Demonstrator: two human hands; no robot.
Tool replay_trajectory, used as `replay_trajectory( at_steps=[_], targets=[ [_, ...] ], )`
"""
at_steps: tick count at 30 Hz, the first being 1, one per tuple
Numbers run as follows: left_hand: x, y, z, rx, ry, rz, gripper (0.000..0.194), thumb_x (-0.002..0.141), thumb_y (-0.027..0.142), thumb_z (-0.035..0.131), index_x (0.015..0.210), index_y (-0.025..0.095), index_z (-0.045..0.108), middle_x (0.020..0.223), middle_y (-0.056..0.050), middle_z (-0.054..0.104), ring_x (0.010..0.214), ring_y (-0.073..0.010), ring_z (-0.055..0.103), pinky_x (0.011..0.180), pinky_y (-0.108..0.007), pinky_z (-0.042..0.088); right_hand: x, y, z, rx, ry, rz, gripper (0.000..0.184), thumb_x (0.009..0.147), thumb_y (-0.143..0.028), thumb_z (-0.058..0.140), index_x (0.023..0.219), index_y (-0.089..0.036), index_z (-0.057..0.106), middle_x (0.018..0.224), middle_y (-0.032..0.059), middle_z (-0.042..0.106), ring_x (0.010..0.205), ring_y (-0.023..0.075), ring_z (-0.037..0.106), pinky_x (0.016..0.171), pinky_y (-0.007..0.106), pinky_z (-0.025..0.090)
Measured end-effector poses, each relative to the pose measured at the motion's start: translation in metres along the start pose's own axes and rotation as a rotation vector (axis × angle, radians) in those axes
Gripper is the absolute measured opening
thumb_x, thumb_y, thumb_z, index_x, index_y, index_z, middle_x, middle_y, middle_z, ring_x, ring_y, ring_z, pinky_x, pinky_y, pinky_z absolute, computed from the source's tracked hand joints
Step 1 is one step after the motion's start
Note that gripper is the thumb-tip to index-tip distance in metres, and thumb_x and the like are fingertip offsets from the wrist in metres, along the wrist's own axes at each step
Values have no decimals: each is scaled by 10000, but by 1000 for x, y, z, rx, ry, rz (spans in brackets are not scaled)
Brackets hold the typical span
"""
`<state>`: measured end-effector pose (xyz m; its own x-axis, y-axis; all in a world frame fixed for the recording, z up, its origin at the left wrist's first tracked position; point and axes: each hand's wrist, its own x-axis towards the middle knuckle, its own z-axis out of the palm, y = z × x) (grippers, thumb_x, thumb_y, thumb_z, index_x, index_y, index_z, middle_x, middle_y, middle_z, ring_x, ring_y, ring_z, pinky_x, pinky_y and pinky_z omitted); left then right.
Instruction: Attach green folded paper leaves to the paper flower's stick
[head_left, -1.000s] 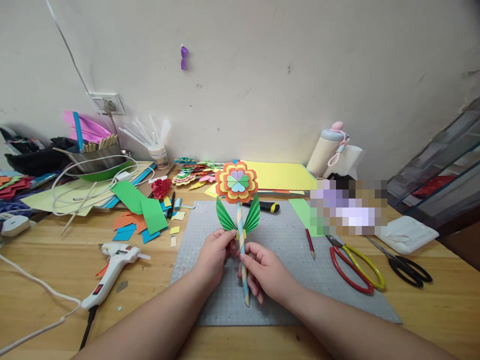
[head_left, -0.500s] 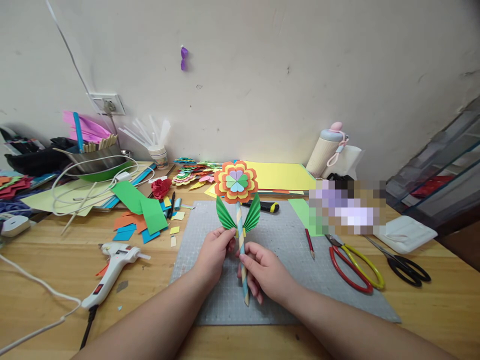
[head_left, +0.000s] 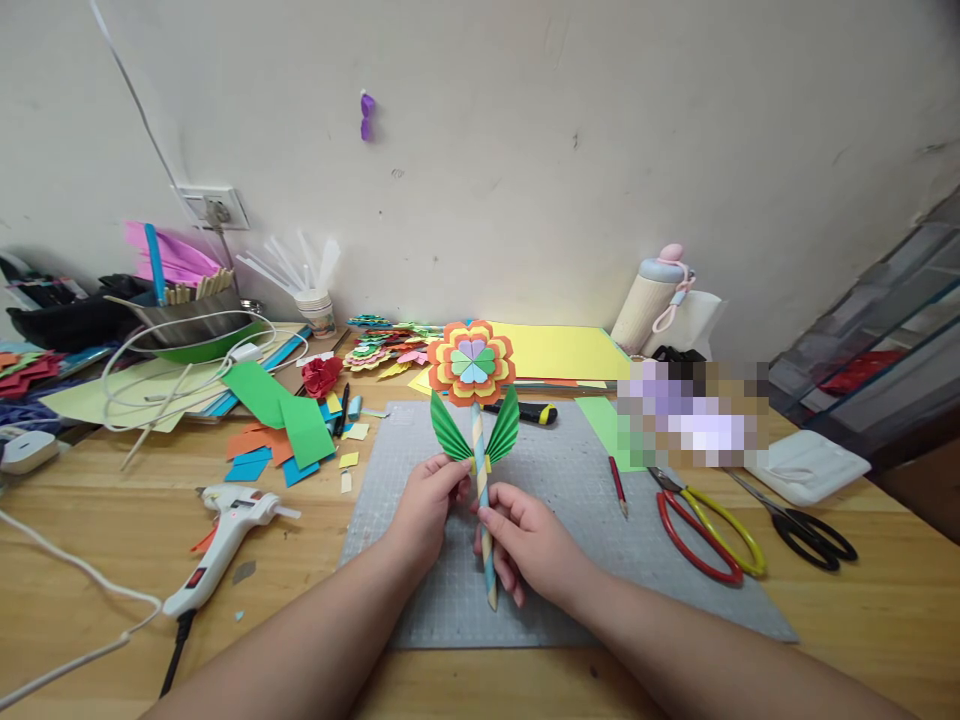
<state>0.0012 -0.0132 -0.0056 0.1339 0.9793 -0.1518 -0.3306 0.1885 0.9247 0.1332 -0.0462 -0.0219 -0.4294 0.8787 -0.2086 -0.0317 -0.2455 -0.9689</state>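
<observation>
Both hands hold a paper flower (head_left: 472, 363) upright over the grey cutting mat (head_left: 420, 620). Its layered head is orange and yellow, with purple, green and light blue hearts in the middle. Below it, two pleated green paper leaves (head_left: 502, 425) spread out from a rolled stem (head_left: 490, 575) striped in blue and cream. My left hand (head_left: 429, 505) pinches the stem just under the leaves, near small yellow tabs. Lower down, my right hand (head_left: 529, 540) grips the stem between thumb and fingers. The stem's pointed bottom end sticks out below my right hand.
A hot glue gun (head_left: 225, 545) lies left with its cord. Coloured paper scraps (head_left: 289, 430) and a red paper flower (head_left: 321, 376) are beside the mat. To the right are a red pencil (head_left: 618, 487), red-and-yellow-handled scissors (head_left: 701, 540) and black scissors (head_left: 814, 535). A utility knife (head_left: 529, 412) lies behind the leaves.
</observation>
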Motion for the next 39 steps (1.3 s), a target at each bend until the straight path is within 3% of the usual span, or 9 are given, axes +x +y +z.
replay_trajectory(
  at_steps=[10,21,39],
  targets=[
    [1,-1,-1,69,31,-11,313,686,343,623,499,166,445,444,40,427,443,-89,419,487,-231,295,2,0,0,8,20,66,353,783,-532,496,889,-205,417,616,-51,563,294,51,432,233,154,346],
    [2,-1,0,105,55,54,180,656,287,668,687,156,548,473,68,409,444,-71,341,454,-213,245,1,-3,0,6,19,78,341,787,-527,489,875,-205,419,618,-55,570,291,47,428,235,152,337],
    [0,2,2,108,79,67,228,611,324,712,672,150,578,483,61,425,448,-70,349,452,-212,252,2,-1,-1,7,7,76,336,790,-522,491,879,-205,420,623,-55,567,293,50,432,229,153,336]
  ],
)
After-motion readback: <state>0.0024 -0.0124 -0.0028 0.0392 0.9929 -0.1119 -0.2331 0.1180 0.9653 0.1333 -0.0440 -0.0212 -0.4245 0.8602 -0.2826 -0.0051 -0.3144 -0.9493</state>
